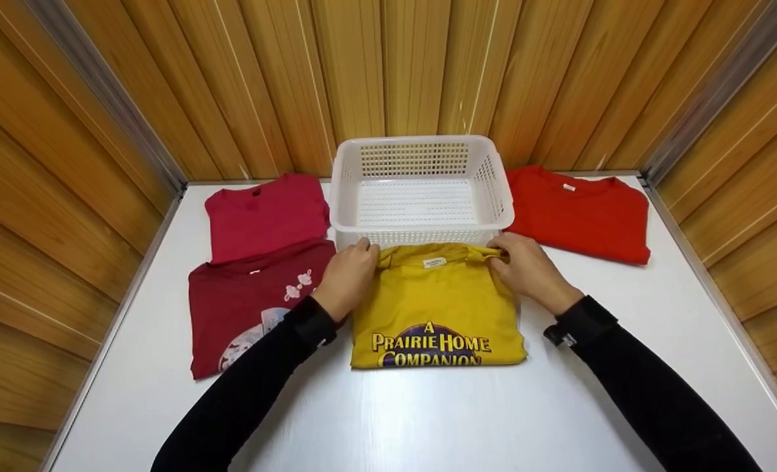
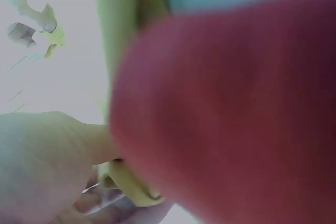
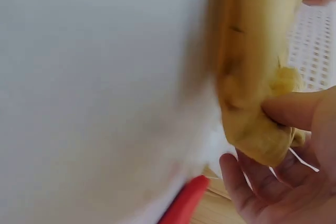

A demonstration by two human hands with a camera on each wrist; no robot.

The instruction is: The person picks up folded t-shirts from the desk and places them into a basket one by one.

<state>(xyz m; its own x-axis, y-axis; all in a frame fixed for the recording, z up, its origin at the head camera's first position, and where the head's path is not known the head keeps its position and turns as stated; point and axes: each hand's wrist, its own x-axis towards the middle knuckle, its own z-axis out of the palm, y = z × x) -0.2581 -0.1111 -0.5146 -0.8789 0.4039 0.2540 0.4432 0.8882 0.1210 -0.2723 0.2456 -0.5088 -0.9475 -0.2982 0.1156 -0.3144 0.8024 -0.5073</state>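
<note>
A folded yellow T-shirt [image 1: 437, 298] with a printed front lies in the middle of the white table, its collar end toward a white plastic basket [image 1: 421, 236]. My left hand [image 1: 349, 275] pinches the shirt's upper left corner. At the upper right corner my right hand [image 1: 534, 269] grips the cloth between thumb and fingers, which the right wrist view shows with the yellow T-shirt [image 3: 257, 124] bunched there. In the left wrist view, the left hand [image 2: 47, 166] holds a yellow fold, while blurred dark red cloth covers much of that picture.
Left of the yellow shirt lies a folded dark red T-shirt [image 1: 231, 308], and behind it a pink one [image 1: 270, 219]. A folded red T-shirt [image 1: 582, 213] lies right of the basket. Wood-patterned walls [image 1: 415, 65] close off the back and both sides.
</note>
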